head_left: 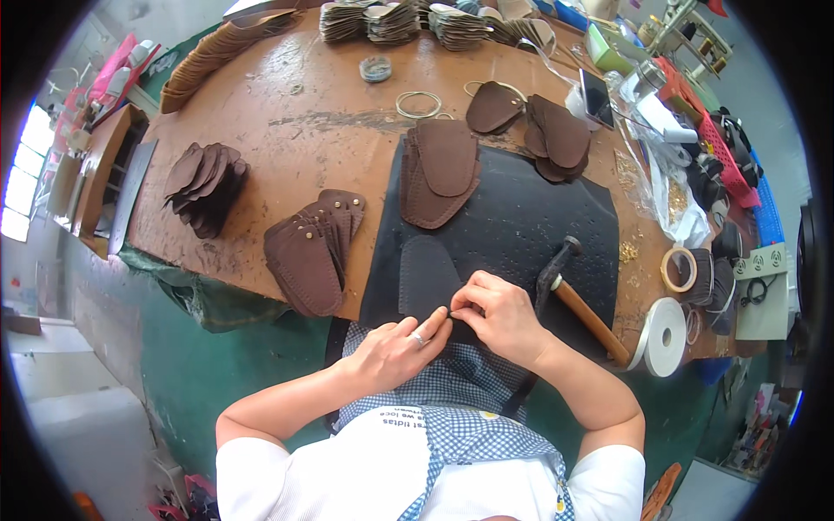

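A dark, rounded leather piece (427, 276) with holes along its edge lies on the black mat (512, 200) in front of me. My left hand (395, 354), a ring on one finger, is closed on the lower end of this piece. Close against it, my right hand (499, 314) pinches at the same corner; whatever is between its fingertips is too small and hidden to name. A hammer (591, 317) with a wooden handle lies on the mat's right side, beside my right hand. Brown leather pieces (443, 165) are stacked at the mat's far edge.
Brown pieces with brass-coloured studs (308, 256) lie left of the mat, with another dark pile (204, 184) beyond. More brown pieces (560, 135) sit far right. Small brass-coloured parts (628, 252), a tape roll (678, 268) and a white reel (665, 337) line the right edge.
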`<state>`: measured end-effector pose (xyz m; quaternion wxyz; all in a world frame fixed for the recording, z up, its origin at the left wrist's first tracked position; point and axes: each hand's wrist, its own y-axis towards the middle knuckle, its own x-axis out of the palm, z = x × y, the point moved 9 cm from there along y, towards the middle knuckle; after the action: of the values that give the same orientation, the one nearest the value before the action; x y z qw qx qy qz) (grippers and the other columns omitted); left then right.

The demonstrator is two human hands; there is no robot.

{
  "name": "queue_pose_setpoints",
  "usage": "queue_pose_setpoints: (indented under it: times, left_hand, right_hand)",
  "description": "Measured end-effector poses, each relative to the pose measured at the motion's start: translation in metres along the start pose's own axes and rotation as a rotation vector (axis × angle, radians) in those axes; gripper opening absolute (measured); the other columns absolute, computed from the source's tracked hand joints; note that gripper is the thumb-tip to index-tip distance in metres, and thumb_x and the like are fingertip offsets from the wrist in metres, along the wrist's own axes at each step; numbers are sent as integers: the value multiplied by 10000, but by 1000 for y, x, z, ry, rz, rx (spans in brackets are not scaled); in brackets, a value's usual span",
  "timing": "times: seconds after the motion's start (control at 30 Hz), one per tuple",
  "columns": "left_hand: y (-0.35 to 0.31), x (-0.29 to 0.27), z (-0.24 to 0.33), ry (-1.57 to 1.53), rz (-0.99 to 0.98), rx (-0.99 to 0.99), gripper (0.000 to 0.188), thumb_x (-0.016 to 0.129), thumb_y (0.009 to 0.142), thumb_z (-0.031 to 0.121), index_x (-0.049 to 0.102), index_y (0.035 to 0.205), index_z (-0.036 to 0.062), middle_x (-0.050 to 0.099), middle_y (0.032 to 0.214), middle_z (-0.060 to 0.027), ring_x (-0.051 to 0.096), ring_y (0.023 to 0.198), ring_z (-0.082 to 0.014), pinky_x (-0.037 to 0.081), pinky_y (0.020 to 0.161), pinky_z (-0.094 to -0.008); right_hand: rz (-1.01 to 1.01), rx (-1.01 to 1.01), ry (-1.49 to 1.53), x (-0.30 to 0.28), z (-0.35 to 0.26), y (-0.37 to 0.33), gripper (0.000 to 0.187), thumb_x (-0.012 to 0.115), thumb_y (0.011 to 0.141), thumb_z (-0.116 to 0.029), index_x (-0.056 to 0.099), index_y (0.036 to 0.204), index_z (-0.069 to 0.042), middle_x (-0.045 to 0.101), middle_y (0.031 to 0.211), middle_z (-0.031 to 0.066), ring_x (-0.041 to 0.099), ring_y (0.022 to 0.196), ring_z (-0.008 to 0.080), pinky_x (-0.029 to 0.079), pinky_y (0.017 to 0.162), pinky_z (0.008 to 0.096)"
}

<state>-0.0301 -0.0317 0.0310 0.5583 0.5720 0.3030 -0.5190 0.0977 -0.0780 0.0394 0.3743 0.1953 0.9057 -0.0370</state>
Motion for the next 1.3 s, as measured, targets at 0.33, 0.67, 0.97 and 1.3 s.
queue_pose_setpoints:
  times: [0.33, 0.67, 0.97, 1.3]
  left_hand:
    - [-2, 5, 1, 13, -21, 35, 534, 730, 778, 149, 666, 1296, 35, 614, 1339, -133, 543, 712, -109, 517, 588, -237]
    - [-2, 5, -1, -1, -3, 41, 533, 745, 763, 157, 676, 1280, 45, 614, 1332, -118, 544, 712, -101, 508, 583, -233]
    - [0, 2, -3, -38, 27, 16, 505, 759, 740, 125, 701, 1237, 52, 620, 1333, -107, 519, 666, -97, 498, 566, -236]
    - [1, 4, -10, -165, 17, -64, 656, 816, 661, 108, 669, 1297, 47, 621, 1336, -93, 577, 738, -117, 536, 612, -264]
  right_hand:
    - [-106, 89, -111, 8, 4, 10, 64, 753, 808, -73, 732, 855, -34, 659, 845, 83, 680, 744, 226, 541, 693, 358]
    - [-413, 282, -44, 13, 24, 27, 80, 755, 821, -115, 726, 866, -55, 696, 842, 97, 695, 808, 275, 547, 767, 416]
    - [-216, -72, -13, 6, 7, 12, 80, 704, 880, -120, 658, 891, -54, 642, 894, 73, 669, 808, 279, 546, 712, 388]
    - [-133, 234, 439, -8, 29, 5, 134, 685, 868, 49, 661, 1000, 40, 716, 864, 117, 714, 773, 162, 578, 718, 290]
